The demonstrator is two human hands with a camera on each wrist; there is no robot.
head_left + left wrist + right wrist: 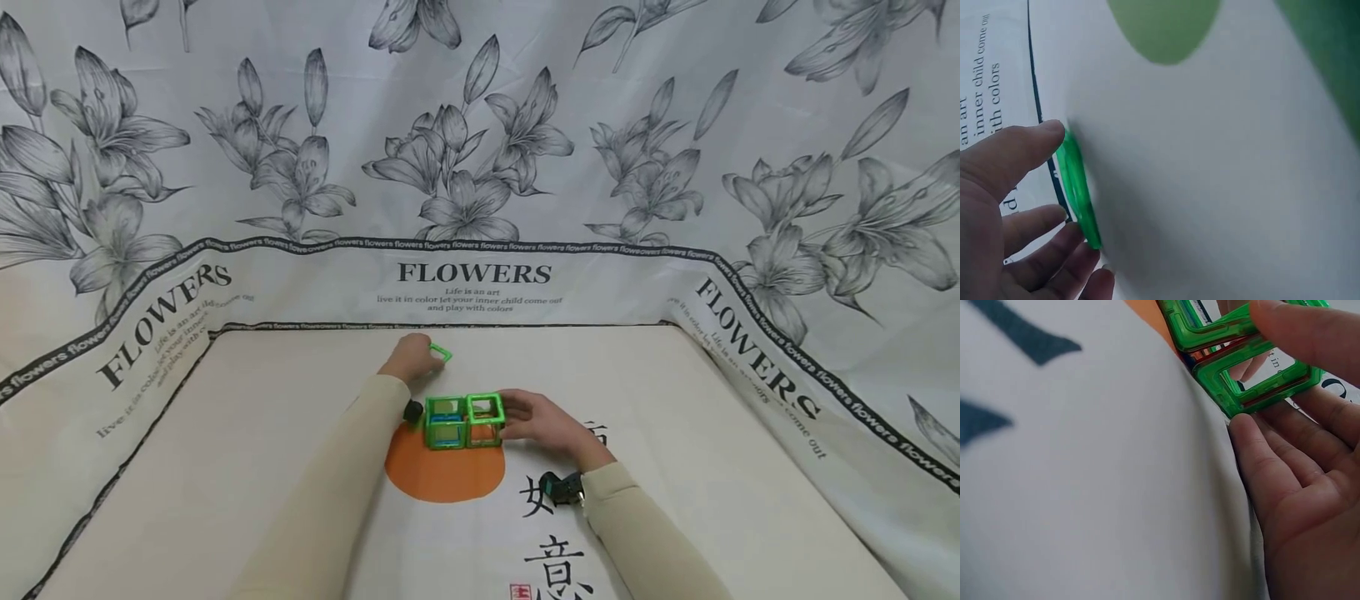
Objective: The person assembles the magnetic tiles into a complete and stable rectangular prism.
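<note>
On the white cloth stands a structure of two joined cubes [467, 422], built from see-through magnetic tiles with green frames; blue and orange show within. My right hand [546, 423] holds its right side, the thumb on an upper green frame [1225, 331] and the fingers by the lower edge in the right wrist view. Beyond the cubes to the left, my left hand [409, 358] pinches a single green magnetic tile [441, 353] between thumb and fingers. In the left wrist view this tile [1080, 194] appears nearly edge-on, close over the cloth.
The cloth [262, 400] bears a printed orange circle [446, 483], partly under the cubes, and black brush characters [558, 567] to the right. Flowered fabric [480, 287] rises along the back and both sides. Each wrist wears a small black device [562, 488].
</note>
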